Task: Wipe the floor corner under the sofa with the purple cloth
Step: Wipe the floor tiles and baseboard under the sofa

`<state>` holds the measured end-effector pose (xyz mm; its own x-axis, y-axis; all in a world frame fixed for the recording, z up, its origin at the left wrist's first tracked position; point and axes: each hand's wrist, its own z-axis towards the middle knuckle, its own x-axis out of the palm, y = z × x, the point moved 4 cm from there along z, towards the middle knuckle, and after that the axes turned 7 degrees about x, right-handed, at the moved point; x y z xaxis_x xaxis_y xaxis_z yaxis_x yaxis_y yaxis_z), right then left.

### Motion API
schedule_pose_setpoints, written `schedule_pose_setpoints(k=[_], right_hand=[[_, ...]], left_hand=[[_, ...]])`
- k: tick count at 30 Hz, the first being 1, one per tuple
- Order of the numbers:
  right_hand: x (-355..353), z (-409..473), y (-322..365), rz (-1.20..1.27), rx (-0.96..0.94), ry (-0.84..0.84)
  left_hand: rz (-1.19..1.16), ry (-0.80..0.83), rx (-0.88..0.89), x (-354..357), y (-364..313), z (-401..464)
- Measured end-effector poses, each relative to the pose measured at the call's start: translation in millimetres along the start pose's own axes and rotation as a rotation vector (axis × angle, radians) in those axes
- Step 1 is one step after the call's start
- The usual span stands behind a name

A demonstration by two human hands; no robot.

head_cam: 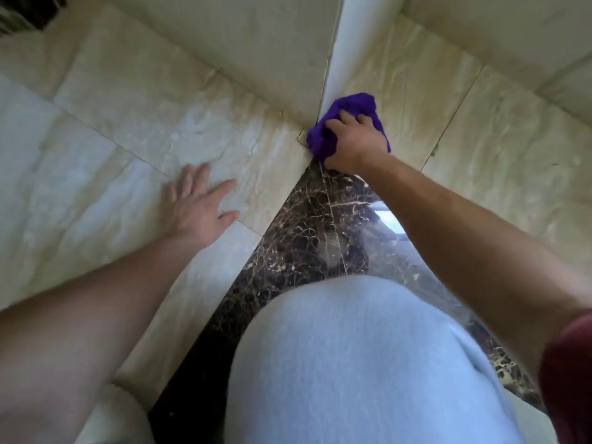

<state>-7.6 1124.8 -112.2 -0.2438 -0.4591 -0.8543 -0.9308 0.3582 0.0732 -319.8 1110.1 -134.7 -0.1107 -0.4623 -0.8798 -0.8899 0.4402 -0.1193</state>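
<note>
A bunched purple cloth sits pressed into the corner where the beige marble walls meet the dark brown marble floor. My right hand lies on top of the cloth, fingers gripping it, and covers its middle. My left hand rests flat on the beige marble skirting at the left, fingers spread, holding nothing. No sofa is visible.
A white vertical strip runs up the corner above the cloth. My knee in light grey trousers fills the lower centre, over the dark floor. A dark red sleeve is at the right edge. Something dark sits at the top left.
</note>
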Motion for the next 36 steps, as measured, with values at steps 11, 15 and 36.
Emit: schedule_pose_setpoints(k=[11, 15, 36], right_hand=[[6, -14, 108, -0.052, 0.061, 0.005], [2, 11, 133, -0.051, 0.091, -0.024], [-15, 137, 279, -0.205, 0.176, 0.029]], left_hand=[[-0.059, 0.073, -0.174, -25, 89, 5], [-0.056, 0.042, -0.116, -36, 106, 17], [-0.120, -0.084, -0.260, -82, 318, 45]])
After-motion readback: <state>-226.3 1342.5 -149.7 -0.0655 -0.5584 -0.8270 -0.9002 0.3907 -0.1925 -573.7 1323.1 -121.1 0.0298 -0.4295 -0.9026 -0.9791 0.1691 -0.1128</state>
